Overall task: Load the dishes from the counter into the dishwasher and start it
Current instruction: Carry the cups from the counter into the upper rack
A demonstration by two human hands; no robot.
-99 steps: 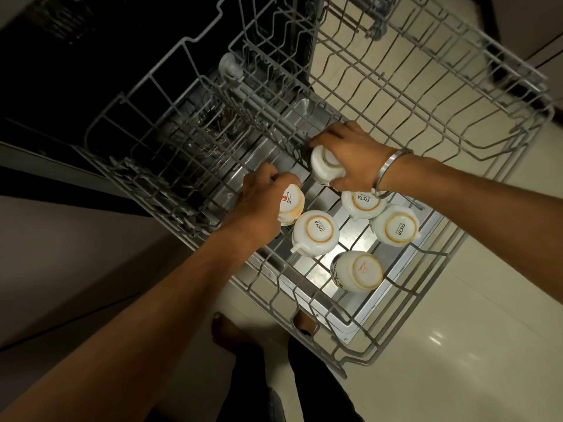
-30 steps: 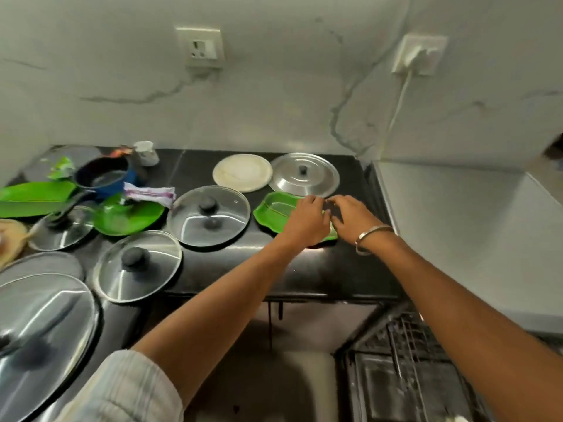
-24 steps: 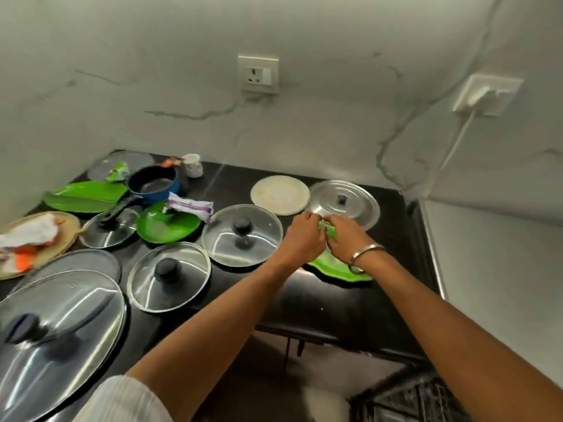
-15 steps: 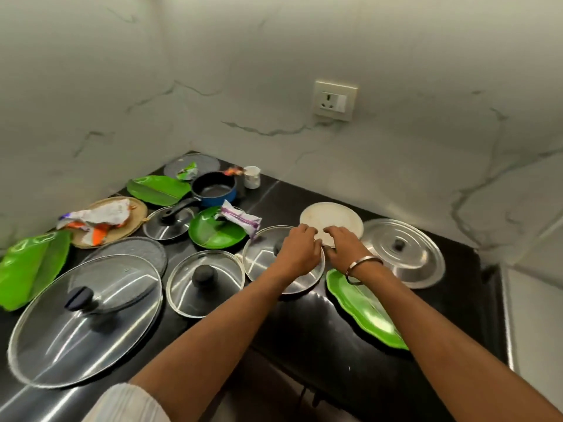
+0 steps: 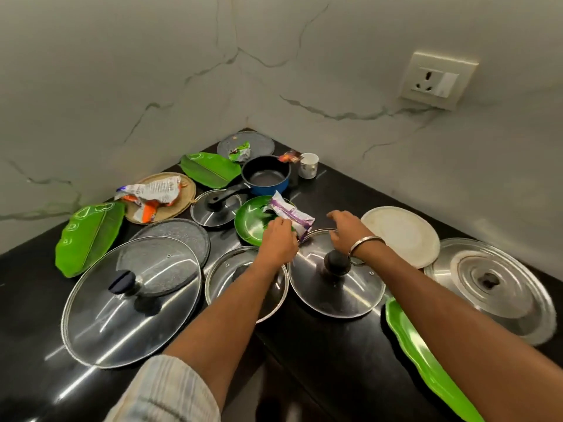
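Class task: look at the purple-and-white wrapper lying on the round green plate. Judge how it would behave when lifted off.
The purple-and-white wrapper looks crumpled and thin, so it probably flops and crackles instead of holding its shape. It is likely very light, so the left hand touching its edge should lift it easily. Resting on the round green plate, it may slide across the glossy surface if pushed.

A wrapper (image 5: 291, 216) lies on the round plate (image 5: 251, 220). Behind the plate sits the saucepan (image 5: 266, 175); left, a small lid (image 5: 214, 207); right, a pale plate (image 5: 402, 236).
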